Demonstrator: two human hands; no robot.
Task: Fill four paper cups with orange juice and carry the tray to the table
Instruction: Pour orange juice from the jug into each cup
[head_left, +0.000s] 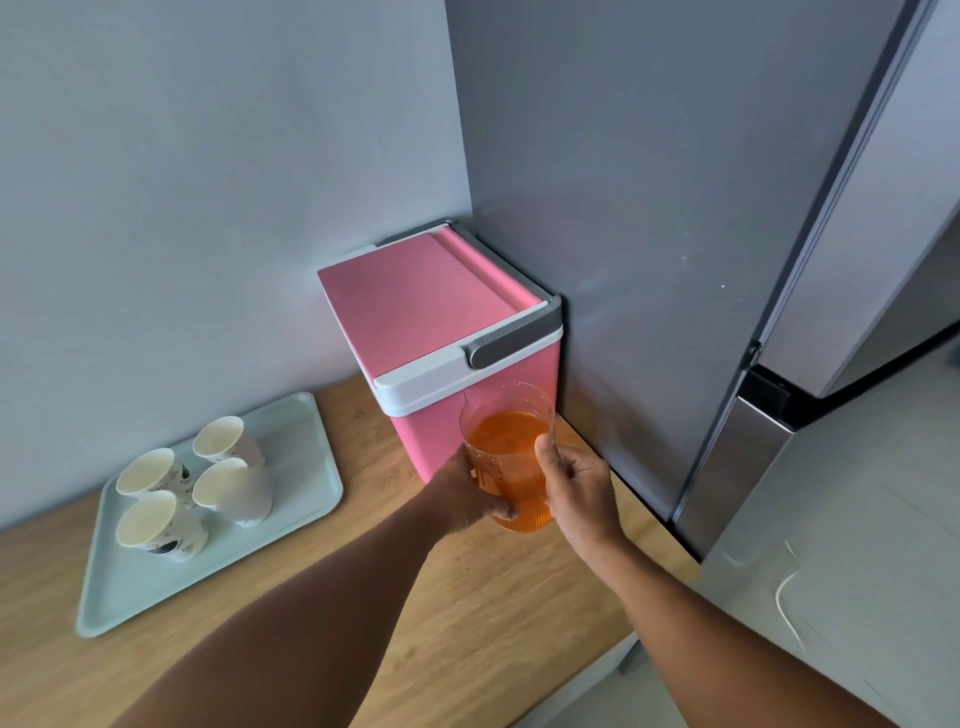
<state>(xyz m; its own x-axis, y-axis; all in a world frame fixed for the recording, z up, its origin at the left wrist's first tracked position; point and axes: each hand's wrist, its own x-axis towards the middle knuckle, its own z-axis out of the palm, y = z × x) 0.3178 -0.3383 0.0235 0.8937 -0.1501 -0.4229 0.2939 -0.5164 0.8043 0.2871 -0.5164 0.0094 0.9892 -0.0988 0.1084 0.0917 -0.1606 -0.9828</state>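
Observation:
A clear ribbed glass jug (506, 452) holds orange juice and is lifted in front of the pink cooler. My left hand (460, 493) grips its left side near the base and my right hand (576, 486) grips its right side with the thumb on the wall. To the left, a pale green tray (291, 525) lies on the wooden counter. On it stand several white paper cups (231, 488), all empty and close together.
A pink cooler box (415, 322) with a grey handle and shut lid stands in the corner against the wall. A grey fridge (727, 260) rises on the right, its side touching the wooden counter (467, 597). The counter's front edge runs at lower right.

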